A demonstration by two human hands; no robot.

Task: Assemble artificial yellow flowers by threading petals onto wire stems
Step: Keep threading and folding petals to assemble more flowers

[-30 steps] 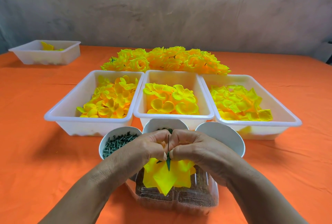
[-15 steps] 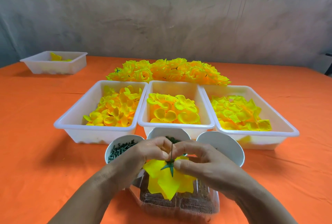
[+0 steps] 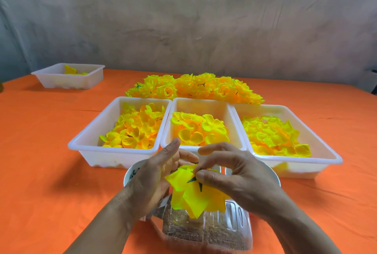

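L: left hand (image 3: pixel 157 178) fingers straight, released, backing petal cluster (image 3: pixel 191 196) | R: right hand (image 3: pixel 236 174) thumb+forefinger pinching green calyx (image 3: pixel 192 180) atop cluster | cluster between both hands' fingers, above clear tub (image 3: pixel 214 231) | petal trays (image 3: pixel 202 106) just beyond fingertips on bench (image 3: pixel 51 151)

Grey plaster wall (image 3: pixel 183 19) behind, mottled, streaked, darker smudges in patches. Table under orange cloth (image 3: pixel 40 151), faint wrinkles, far edge running along foot of wall. Light soft, even; blurred shadows fall leftward on cloth. Dark object (image 3: pixel 374 82) at far right edge, cut off, unidentifiable.
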